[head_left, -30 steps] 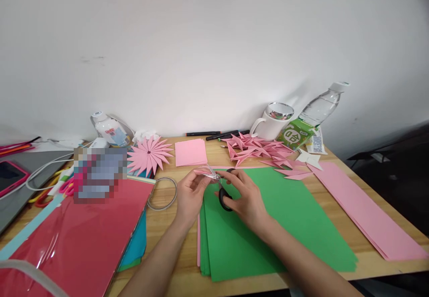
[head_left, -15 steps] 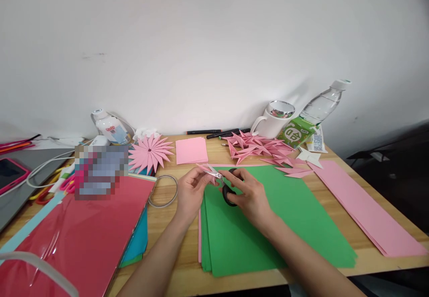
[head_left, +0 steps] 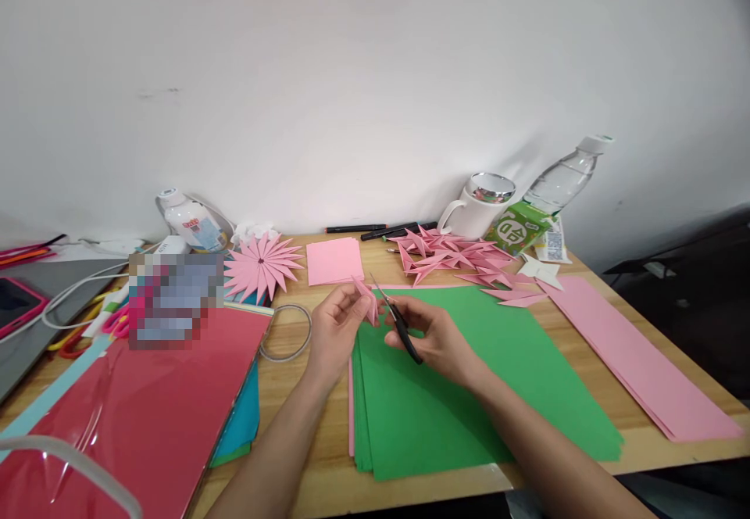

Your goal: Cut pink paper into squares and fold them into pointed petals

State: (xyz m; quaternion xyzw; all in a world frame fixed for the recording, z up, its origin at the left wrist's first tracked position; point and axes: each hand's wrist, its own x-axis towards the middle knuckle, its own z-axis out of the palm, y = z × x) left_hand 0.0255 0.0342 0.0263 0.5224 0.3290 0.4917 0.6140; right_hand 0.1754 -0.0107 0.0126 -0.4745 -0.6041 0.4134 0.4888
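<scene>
Between thumb and fingers, my left hand [head_left: 338, 322] pinches a small folded pink paper piece [head_left: 367, 300]. Black-handled scissors [head_left: 404, 331] are in my right hand [head_left: 437, 339], their blades pointing up and left, just right of the pink paper and apart from it. Both hands are above the left part of a stack of green paper [head_left: 480, 394]. Beyond them lies a stack of pink paper squares [head_left: 335, 261]. A pink pointed paper rosette [head_left: 262, 263] is at the back left, and a heap of folded pink paper pieces [head_left: 451, 257] at the back right.
At the back right stand a white mug [head_left: 480, 205], a green box [head_left: 516, 227] and a leaning water bottle [head_left: 567, 179]. Long pink paper strips [head_left: 638, 363] lie along the right. On the left are a red paper pack [head_left: 146, 394], a tape ring [head_left: 287, 333] and a white bottle [head_left: 191, 222].
The scissors have come away from the pink paper and turned, so the blades now point up and left. The paper in my left hand has tilted more upright.
</scene>
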